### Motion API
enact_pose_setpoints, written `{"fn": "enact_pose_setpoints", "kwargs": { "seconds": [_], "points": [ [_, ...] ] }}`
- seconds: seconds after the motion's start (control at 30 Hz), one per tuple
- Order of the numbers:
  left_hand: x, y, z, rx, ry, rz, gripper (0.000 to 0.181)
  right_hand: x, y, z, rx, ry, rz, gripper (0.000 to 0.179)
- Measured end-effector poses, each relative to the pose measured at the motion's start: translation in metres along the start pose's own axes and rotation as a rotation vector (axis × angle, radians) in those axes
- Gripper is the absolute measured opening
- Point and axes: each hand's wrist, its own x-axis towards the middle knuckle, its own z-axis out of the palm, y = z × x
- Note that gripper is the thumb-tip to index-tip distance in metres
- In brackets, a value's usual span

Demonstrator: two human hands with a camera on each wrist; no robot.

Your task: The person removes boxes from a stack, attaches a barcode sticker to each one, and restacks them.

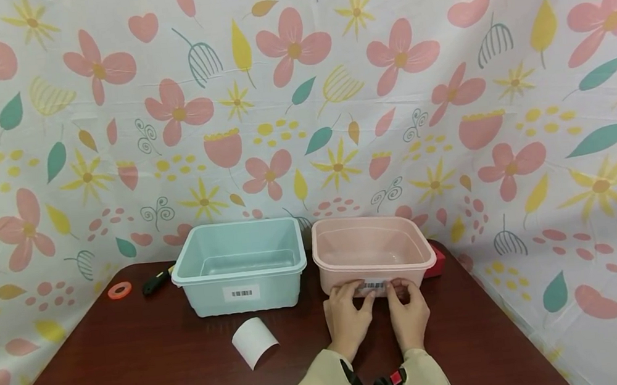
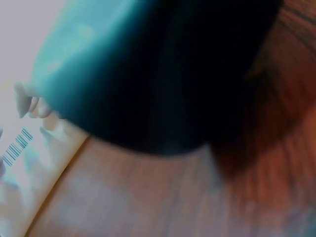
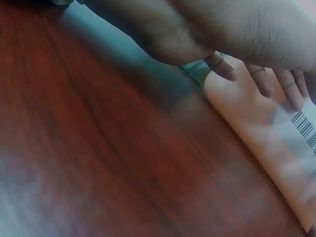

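Note:
Below its rim, the pink plastic bin (image 1: pixel 344 273) has a white barcode label (image 1: pixel 374 285) on its front wall. My left hand (image 1: pixel 348 316) touches the label's left end, its fingers spread against the bin. At the right end, the fingertips and thumb of my right hand (image 1: pixel 409 316) rest on the label. Extended left fingers (image 3: pixel 259 81) show beside the barcode in the right wrist view. In the left wrist view, a large blurred dark shape covers much of the picture, with fingertips (image 2: pixel 34 103) beside the barcode (image 2: pixel 19 147).
Left of the pink bin stands a light blue bin (image 1: pixel 201 296) with its own barcode label (image 1: pixel 242 293). A curled white paper piece (image 1: pixel 253 340) lies in front. An orange ring (image 1: pixel 119 290) and a dark-handled tool (image 1: pixel 155 283) are at the left; a red box (image 1: pixel 434 262) sits behind the pink bin.

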Motion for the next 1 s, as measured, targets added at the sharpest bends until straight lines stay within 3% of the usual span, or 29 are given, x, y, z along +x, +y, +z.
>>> {"fn": "enact_pose_setpoints", "kwargs": {
  "seconds": [0.2,0.3,0.5,0.67,0.87,1.0],
  "points": [
    [0.001,-0.003,-0.007,-0.018,-0.014,0.029,0.028,-0.002,-0.007,-0.003,0.075,-0.039,0.010,0.019],
    [0.001,-0.003,-0.014,-0.024,-0.042,0.030,0.030,-0.003,-0.011,-0.006,0.095,-0.103,0.033,0.026],
    [0.001,0.000,-0.034,0.020,-0.172,0.052,0.044,-0.007,-0.015,-0.017,0.044,-0.287,0.121,0.042],
    [0.003,0.005,-0.053,0.106,-0.276,0.087,0.055,-0.007,-0.019,-0.029,0.030,-0.373,0.125,0.047],
    [0.012,0.008,-0.081,0.206,-0.365,0.113,0.063,0.002,-0.027,-0.045,-0.002,-0.364,0.051,0.053],
    [0.020,0.013,-0.104,0.150,-0.356,0.130,0.057,0.020,-0.035,-0.056,-0.031,-0.276,-0.051,0.038]
  ]
}}
